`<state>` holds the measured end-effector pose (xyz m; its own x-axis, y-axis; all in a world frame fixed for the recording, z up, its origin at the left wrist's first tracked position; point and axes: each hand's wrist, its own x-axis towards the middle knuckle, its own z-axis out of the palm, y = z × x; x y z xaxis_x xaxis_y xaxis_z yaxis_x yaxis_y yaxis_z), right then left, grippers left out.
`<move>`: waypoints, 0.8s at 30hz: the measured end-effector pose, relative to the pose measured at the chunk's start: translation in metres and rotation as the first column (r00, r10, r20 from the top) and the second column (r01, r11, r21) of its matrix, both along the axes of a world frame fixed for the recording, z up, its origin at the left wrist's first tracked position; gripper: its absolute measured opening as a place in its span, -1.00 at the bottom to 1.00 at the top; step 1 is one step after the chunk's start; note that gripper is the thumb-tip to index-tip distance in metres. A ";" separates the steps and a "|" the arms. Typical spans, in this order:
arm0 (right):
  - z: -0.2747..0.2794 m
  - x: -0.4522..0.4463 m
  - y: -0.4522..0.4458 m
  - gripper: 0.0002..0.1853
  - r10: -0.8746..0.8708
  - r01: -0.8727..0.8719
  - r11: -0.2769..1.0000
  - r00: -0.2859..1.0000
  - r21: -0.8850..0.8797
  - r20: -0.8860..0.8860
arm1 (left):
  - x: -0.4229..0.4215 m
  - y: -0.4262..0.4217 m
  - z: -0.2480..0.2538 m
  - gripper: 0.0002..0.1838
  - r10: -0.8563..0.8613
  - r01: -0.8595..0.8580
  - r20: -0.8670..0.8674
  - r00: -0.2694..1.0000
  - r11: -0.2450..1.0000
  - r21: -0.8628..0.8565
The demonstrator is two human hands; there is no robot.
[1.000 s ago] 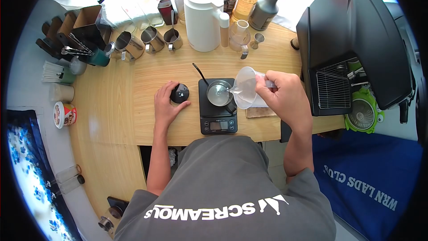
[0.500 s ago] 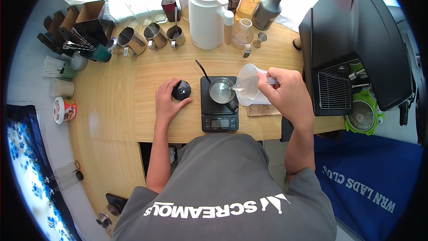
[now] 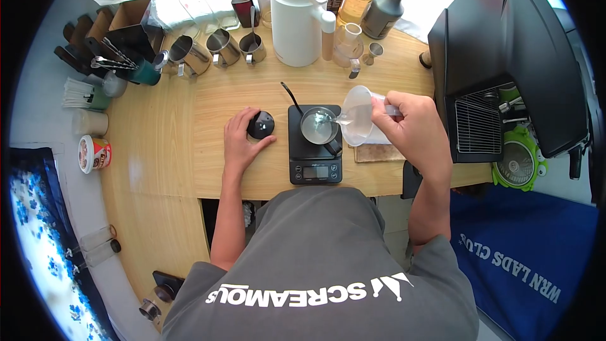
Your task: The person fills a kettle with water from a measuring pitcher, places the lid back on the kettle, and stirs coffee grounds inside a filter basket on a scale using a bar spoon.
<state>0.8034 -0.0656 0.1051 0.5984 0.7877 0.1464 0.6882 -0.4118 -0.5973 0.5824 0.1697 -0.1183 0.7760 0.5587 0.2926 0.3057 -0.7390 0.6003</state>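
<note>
My right hand (image 3: 410,123) grips the handle of a clear plastic jug (image 3: 358,117), tilted to the left. Clear liquid runs from its lip into a round glass vessel (image 3: 318,126) with a dark handle. That vessel stands on a black digital scale (image 3: 309,170); a black spoon or handle (image 3: 288,93) sticks up behind its left side. On the table, my left hand (image 3: 241,142) is spread, its thumb and fingers around the side of a round black lid-like object (image 3: 261,125).
Metal pitchers (image 3: 189,55), a white kettle (image 3: 295,31) and several bottles (image 3: 358,0) line the back. A black machine (image 3: 517,57) stands at the right. A brown board (image 3: 379,153) lies right of the scale, and a tub (image 3: 95,154) at the left.
The view has shifted slightly, so the table things appear a little further right and higher. Liquid keeps running from the tilted jug. My left hand stays by the black object.
</note>
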 end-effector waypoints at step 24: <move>0.001 -0.002 0.002 -0.53 0.011 -0.010 0.998 1.000 -0.055 0.018 | 0.000 -0.004 0.005 -0.21 0.012 -0.012 -0.005 1.000 1.000 -0.002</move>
<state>0.8013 -0.0637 0.1064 0.5880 0.8008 0.1141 0.7033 -0.4365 -0.5611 0.5823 0.1660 -0.1131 0.7705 0.5689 0.2876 0.3178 -0.7339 0.6004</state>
